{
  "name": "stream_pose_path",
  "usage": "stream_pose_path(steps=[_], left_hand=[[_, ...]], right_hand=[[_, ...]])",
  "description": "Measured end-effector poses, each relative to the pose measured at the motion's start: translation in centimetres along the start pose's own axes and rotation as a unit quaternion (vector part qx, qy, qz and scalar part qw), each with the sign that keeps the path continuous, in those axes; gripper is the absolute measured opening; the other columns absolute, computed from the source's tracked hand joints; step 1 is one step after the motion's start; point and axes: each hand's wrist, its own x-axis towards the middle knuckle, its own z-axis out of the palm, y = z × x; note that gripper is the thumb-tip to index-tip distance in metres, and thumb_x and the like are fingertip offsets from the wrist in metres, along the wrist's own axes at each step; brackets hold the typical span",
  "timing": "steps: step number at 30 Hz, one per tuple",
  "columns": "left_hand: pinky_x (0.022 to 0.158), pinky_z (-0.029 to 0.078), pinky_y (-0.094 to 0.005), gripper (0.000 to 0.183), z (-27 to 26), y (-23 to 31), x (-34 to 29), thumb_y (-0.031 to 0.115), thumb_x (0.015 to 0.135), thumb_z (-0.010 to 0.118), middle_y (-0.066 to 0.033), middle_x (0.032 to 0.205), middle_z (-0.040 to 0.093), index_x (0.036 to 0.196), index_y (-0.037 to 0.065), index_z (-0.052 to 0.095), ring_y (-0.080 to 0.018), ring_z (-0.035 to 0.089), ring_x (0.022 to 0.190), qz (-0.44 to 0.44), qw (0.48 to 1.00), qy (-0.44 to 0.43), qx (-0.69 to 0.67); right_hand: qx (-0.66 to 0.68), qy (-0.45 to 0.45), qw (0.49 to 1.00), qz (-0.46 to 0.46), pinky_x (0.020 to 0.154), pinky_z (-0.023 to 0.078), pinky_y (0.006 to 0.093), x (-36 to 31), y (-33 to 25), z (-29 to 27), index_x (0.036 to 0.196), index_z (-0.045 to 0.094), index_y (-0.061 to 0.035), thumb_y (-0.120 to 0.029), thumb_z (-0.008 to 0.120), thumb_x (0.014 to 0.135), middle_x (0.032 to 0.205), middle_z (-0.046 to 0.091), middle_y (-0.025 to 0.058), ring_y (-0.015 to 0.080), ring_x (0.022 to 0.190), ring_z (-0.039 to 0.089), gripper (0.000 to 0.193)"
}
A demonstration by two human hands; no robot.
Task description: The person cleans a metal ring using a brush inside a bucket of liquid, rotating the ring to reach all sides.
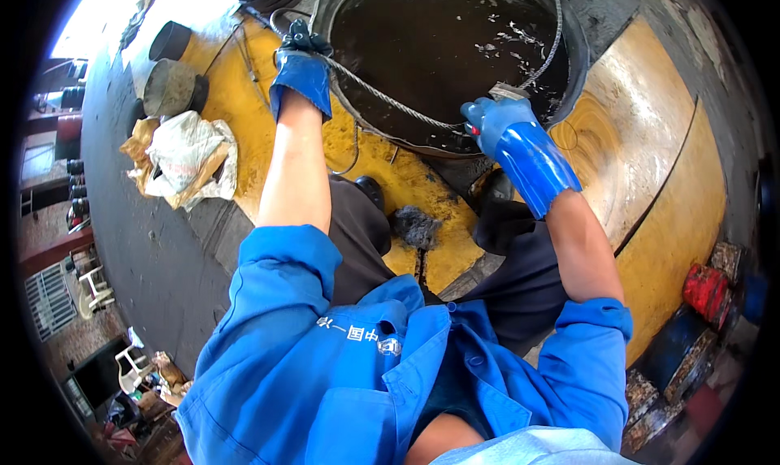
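A large round tub (pixel 578 54) of dark liquid (pixel 422 34) stands in front of me. Across its near side runs a twisted steel wire rope (pixel 390 102), then it curves up along the right side. At the tub's left rim, my left hand (pixel 302 46), in a dark glove with a blue cuff, is closed around the rope. My right hand (pixel 505 128), in a blue glove, grips the rope over the near right part of the tub. A flat greyish piece (pixel 509 91) shows at its fingers; its kind is unclear.
Yellow plates (pixel 658 115) cover the floor around the tub. On the left are a crumpled white sack (pixel 191 156) and dark buckets (pixel 169 87). A grey fibrous clump (pixel 416 227) lies between my feet. A red drum (pixel 705 292) and other drums line the right edge.
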Motion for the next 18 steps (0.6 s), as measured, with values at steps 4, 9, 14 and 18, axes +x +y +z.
stream_pose_path(steps=[4, 9, 14, 18], left_hand=[[0.06, 0.05, -0.0376, 0.007, -0.2, 0.0, -1.0, 0.004, 0.086, 0.06, -0.007, 0.072, 0.06, 0.09, 0.009, 0.064, -0.0239, 0.056, 0.059, 0.003, 1.0, -0.007, -0.021], [0.057, 0.048, -0.0342, 0.013, -0.4, 0.3, -1.0, 0.016, 0.093, 0.056, -0.0042, 0.065, 0.057, 0.083, 0.01, 0.061, -0.019, 0.053, 0.053, -0.015, 0.999, -0.004, 0.051], [0.051, 0.049, -0.034, 0.027, 3.9, -0.8, -4.0, 0.033, 0.1, 0.052, -0.0019, 0.065, 0.06, 0.085, 0.012, 0.059, -0.0181, 0.057, 0.054, -0.05, 0.995, 0.001, 0.091], [0.084, 0.054, -0.0398, 0.035, 5.3, -0.8, -8.5, 0.038, 0.095, 0.062, -0.014, 0.098, 0.073, 0.111, 0.008, 0.07, -0.0301, 0.069, 0.091, 0.089, 0.889, 0.038, 0.448]], right_hand=[[-0.038, -0.084, 0.996, -0.014, 0.089, 0.053, 0.0484, 0.9, -1.2, 1.2, 0.119, 0.062, -0.0117, -0.015, 0.057, 0.092, 0.119, 0.067, 0.0139, 0.0338, 0.106, 0.067, 0.027], [-0.053, -0.083, 0.994, -0.035, 0.085, 0.056, 0.0446, 2.5, -1.1, 2.4, 0.108, 0.069, -0.0104, -0.012, 0.059, 0.087, 0.11, 0.071, 0.0128, 0.0325, 0.101, 0.069, 0.024], [-0.035, -0.008, 0.997, -0.064, 0.079, 0.057, 0.0434, 1.2, -0.5, 1.9, 0.095, 0.07, -0.0124, -0.012, 0.066, 0.079, 0.098, 0.072, 0.0116, 0.0326, 0.093, 0.07, 0.016], [-0.012, -0.014, 0.998, -0.056, 0.082, 0.056, 0.044, -0.2, -1.9, -0.5, 0.098, 0.07, -0.0113, -0.016, 0.064, 0.085, 0.103, 0.072, 0.0129, 0.0324, 0.098, 0.07, 0.015]])
